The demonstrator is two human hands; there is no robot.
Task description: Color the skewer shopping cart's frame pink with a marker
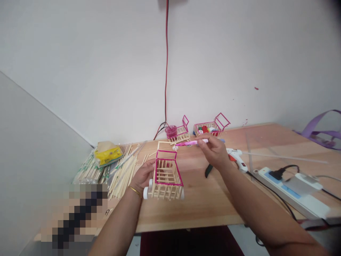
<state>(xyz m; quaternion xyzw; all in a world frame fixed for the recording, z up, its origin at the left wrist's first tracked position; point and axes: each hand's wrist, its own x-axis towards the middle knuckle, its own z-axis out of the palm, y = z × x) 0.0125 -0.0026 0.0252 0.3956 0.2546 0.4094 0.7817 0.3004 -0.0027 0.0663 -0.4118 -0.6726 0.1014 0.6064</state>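
Note:
My left hand (144, 176) grips the left side of a small cart made of wooden sticks (166, 176), with a pink-painted top rim and white bottle-cap wheels, standing on the wooden table (207, 202). Just beyond the cart, my right hand (214, 151) pinches a pink marker pen (190, 143), held level with its tip pointing left above the cart's far edge.
Bundles of bamboo sticks (117, 170) and a yellow tissue pack (108, 153) lie at the left. Two more pink-rimmed stick carts (210, 127) and a pink cup (171, 131) stand by the wall. A white glue gun (237, 159) and a power strip (290, 190) lie right.

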